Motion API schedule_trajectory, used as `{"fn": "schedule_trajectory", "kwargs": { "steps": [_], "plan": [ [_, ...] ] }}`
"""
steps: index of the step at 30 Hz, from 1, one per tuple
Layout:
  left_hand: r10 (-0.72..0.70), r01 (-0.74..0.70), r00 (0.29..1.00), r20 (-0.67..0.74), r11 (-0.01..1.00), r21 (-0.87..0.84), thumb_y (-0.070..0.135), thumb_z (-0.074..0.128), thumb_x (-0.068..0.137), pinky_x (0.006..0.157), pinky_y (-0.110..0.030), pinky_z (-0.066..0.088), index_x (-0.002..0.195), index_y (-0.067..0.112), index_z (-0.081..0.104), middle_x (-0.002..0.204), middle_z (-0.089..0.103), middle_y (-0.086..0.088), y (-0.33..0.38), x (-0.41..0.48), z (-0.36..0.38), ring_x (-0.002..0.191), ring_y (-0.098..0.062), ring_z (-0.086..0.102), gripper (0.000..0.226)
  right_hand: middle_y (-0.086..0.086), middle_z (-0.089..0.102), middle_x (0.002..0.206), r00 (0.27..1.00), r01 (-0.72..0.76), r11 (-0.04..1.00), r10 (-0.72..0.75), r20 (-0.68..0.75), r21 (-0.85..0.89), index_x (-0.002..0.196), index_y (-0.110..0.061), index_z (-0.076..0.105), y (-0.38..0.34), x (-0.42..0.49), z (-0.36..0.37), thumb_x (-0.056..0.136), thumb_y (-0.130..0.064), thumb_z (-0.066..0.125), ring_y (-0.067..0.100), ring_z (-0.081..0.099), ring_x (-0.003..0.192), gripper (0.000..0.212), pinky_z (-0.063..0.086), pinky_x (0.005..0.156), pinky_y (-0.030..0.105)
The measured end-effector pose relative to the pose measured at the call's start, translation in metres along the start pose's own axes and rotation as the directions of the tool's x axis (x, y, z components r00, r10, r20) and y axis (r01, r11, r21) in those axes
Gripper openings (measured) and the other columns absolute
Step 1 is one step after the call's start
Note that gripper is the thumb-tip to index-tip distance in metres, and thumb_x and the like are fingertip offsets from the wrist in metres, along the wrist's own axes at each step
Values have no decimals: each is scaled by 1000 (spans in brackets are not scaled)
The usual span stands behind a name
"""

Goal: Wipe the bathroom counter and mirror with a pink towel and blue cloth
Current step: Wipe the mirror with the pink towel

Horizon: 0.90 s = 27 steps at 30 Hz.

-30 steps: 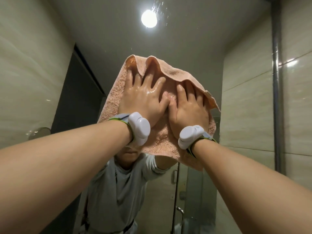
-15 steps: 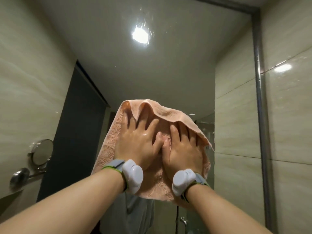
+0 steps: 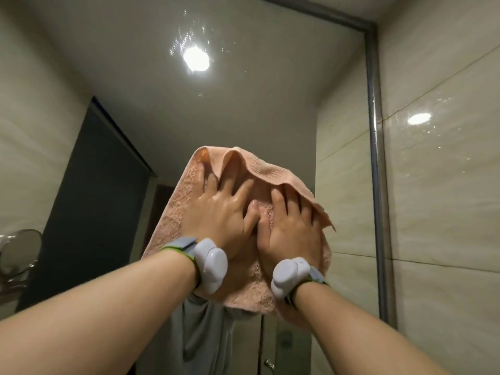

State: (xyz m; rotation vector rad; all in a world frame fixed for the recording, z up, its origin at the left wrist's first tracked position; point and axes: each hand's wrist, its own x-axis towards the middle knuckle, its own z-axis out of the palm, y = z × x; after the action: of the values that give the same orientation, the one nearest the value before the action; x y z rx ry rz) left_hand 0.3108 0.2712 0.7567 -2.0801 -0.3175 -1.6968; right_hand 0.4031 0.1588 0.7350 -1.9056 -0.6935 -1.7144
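Pink towel (image 3: 173,228) is pressed flat on the mirror (image 3: 243,109), centre of frame, under both hands.

Left hand (image 3: 224,215) and right hand (image 3: 290,231) lie side by side, fingers straight and spread, pressing rather than gripping; the fingertips hide under the towel's flopped-over top edge. Likely risks: nothing pinches the towel, so easing the pressure could let it slide down the wet glass and drop; the loose fold may smear; droplets (image 3: 184,39) by the light (image 3: 196,58), upper centre, could get missed. Count: one towel, two hands, two wristbands (image 3: 211,263), one mirror, one round mirror (image 3: 19,250) at lower left. No blue cloth or counter is in view.
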Motion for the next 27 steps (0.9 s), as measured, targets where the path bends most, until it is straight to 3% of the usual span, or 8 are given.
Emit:
{"fn": "schedule_trajectory", "kwargs": {
  "steps": [8,27],
  "plan": [
    [26,-28,995,-98,1000,-15,50,33,98,125,-62,8,138,23,54,165,30,-18,32,36,15,149,-49,29,53,4,46,147,999,27,999,-27,-18,-43,148,-26,36,42,25,-2,97,-48,28,31,44,125,56,32,103,47],
    [83,-94,986,-145,993,-66,48,28,100,126,-61,1,149,28,44,171,16,-13,70,65,25,157,-41,12,55,6,44,145,998,-14,998,11,-57,-58,152,-24,32,87,38,-5,101,-44,31,32,40,127,55,29,106,48]
  ]
}}
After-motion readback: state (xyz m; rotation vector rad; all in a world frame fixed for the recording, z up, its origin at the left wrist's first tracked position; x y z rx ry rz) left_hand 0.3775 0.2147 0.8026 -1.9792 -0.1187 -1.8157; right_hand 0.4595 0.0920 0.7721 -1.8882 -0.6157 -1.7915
